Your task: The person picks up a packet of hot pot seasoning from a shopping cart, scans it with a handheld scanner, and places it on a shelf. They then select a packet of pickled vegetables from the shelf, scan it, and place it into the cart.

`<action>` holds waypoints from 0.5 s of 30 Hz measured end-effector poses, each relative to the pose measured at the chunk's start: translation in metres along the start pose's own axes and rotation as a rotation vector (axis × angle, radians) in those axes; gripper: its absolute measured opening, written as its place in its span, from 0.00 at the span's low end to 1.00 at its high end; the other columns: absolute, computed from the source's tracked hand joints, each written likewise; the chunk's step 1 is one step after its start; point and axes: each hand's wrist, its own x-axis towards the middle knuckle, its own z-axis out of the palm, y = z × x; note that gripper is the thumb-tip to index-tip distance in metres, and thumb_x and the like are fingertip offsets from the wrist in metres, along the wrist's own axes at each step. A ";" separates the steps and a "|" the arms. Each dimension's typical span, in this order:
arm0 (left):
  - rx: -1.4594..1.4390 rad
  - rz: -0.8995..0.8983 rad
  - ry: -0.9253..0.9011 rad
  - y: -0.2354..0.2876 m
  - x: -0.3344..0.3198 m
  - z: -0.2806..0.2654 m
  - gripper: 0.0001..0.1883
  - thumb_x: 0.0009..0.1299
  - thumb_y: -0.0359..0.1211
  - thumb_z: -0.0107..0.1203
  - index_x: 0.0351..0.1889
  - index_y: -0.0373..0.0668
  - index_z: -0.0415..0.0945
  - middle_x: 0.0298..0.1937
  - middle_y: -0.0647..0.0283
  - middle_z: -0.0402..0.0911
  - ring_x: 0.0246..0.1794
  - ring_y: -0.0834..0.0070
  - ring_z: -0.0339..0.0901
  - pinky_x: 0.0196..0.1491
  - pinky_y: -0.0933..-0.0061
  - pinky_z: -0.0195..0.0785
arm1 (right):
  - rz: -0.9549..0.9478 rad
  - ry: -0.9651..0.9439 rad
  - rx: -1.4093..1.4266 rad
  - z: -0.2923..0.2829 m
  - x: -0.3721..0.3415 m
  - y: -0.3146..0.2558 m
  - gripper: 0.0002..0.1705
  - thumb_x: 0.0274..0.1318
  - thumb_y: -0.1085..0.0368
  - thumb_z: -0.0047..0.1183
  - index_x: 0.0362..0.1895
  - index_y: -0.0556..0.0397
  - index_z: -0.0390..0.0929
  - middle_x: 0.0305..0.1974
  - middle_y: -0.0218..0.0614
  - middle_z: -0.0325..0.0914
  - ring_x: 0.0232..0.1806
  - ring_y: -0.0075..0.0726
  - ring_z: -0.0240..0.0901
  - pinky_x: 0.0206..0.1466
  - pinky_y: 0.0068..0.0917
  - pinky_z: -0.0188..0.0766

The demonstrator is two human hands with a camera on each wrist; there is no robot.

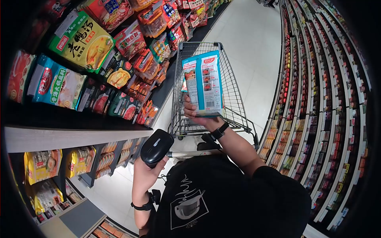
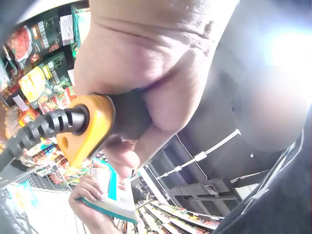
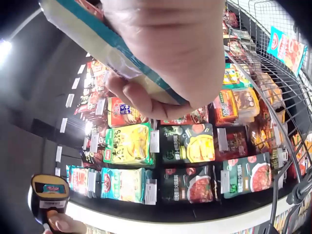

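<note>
Scanner [image 1: 157,147] in one hand, soup-base-style packet [image 1: 206,85] in the other

So first, the stuff I can't make out. In the head view the scanner's bulky black top covers its handle and most of the left hand [image 1: 146,172]. The left wrist view is washed out on one side, with a big blurry blob there, and the packet is partly behind the fingers. The right wrist view cuts the packet off at the top. Small print on it is too tiny for me to read, and I can't tell if it's one packet or two together.

Packet is up over the cart [image 1: 234,91], text-and-barcode side facing the head camera. Its long axis runs roughly up and down in that view, tipped just a bit, bottom edge nearest the person. Scanner's rounded top leans up and slightly right there, and the right wrist view catches its windowed face. The left wrist view shows an orange end [image 2: 95,127] with a ribbed black cable [image 2: 41,131] coming off it.

Hands: both busy. The left hand has its fingers wrapped round the scanner's handle. The right hand [image 1: 200,114] grips the packet low down, fingers curled on its side. Another blue packet [image 3: 287,48] sits in the cart, and the shelf [image 1: 75,139] of bagged goods is right beside it.
</note>
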 end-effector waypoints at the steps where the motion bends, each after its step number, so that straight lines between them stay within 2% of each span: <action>1: -0.028 0.011 -0.010 0.001 0.001 0.002 0.11 0.75 0.26 0.72 0.53 0.34 0.86 0.38 0.65 0.90 0.35 0.80 0.87 0.34 0.75 0.79 | 0.004 0.004 -0.010 0.005 0.003 0.007 0.37 0.70 0.31 0.55 0.53 0.55 0.72 0.29 0.31 0.72 0.27 0.35 0.71 0.36 0.30 0.68; 4: -0.148 -0.004 -0.030 0.007 0.005 0.013 0.12 0.76 0.26 0.72 0.54 0.35 0.86 0.39 0.65 0.90 0.35 0.80 0.87 0.34 0.76 0.79 | -0.003 0.024 -0.024 0.000 0.006 0.022 0.37 0.70 0.29 0.55 0.51 0.54 0.72 0.28 0.30 0.72 0.27 0.33 0.71 0.34 0.28 0.67; 8: -0.252 -0.116 -0.133 0.012 0.011 0.025 0.13 0.77 0.29 0.72 0.55 0.33 0.86 0.40 0.63 0.91 0.34 0.80 0.87 0.33 0.77 0.78 | -0.034 0.016 -0.079 -0.003 0.008 0.031 0.38 0.70 0.28 0.55 0.51 0.53 0.72 0.28 0.30 0.72 0.28 0.33 0.70 0.34 0.27 0.67; 15: -0.226 -0.126 -0.103 0.021 0.016 0.040 0.13 0.79 0.33 0.71 0.52 0.33 0.86 0.32 0.64 0.89 0.29 0.81 0.85 0.31 0.78 0.76 | -0.044 -0.062 -0.077 -0.009 0.010 0.038 0.39 0.69 0.29 0.57 0.52 0.56 0.72 0.29 0.33 0.73 0.29 0.36 0.72 0.38 0.28 0.71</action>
